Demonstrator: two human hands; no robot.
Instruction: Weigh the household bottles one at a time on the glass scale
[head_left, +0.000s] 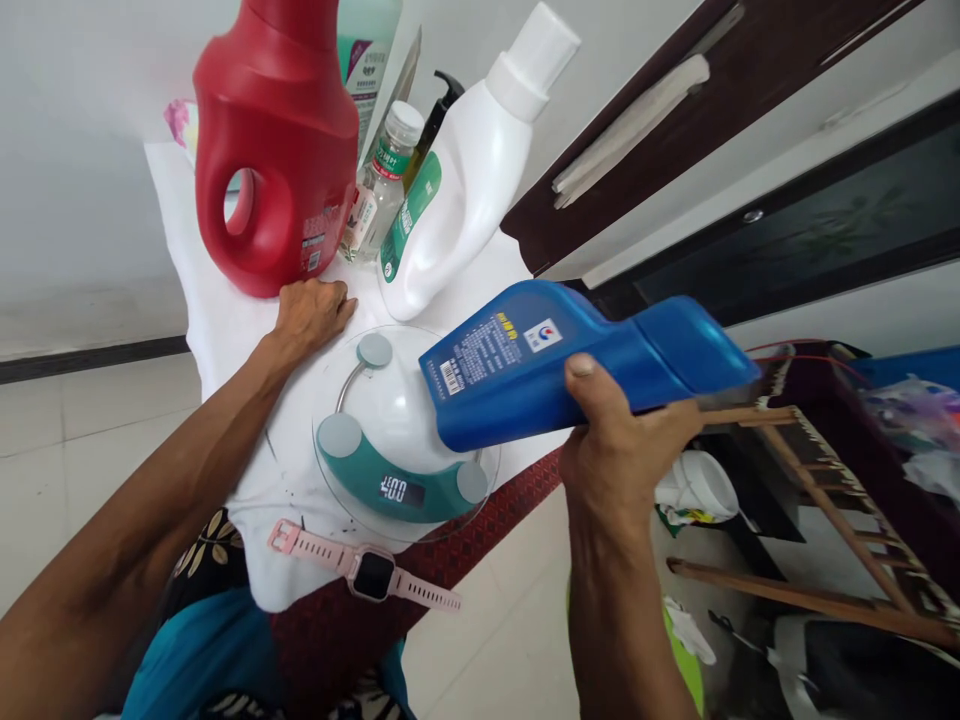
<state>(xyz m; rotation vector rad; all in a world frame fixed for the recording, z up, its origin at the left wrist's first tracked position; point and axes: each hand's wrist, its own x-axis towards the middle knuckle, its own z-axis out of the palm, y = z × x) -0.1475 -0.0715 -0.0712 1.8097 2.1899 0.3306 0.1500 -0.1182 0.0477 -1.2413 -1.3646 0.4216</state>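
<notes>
In my right hand (626, 440) is a blue plastic bottle (517, 355), gripped with the thumb across its labelled side. The bottle is tilted nearly flat, its cap end to the right and its base above the right side of a round glass scale (390, 415). Lit digits show on the scale's display (401, 490). My left hand (309, 318) rests on the white cloth (255, 440) with its fingers curled in, beside the base of a red jug (274, 150). No object shows in it. A pink-strapped watch (373, 574) lies along the near cloth edge.
Behind the scale stand a white bottle (465, 170) with a green label, a small clear bottle (382, 190), a dark pump bottle (435, 125) and a pale green container (367, 50). A wooden frame (825, 595) and a white bucket (697, 487) are at the right.
</notes>
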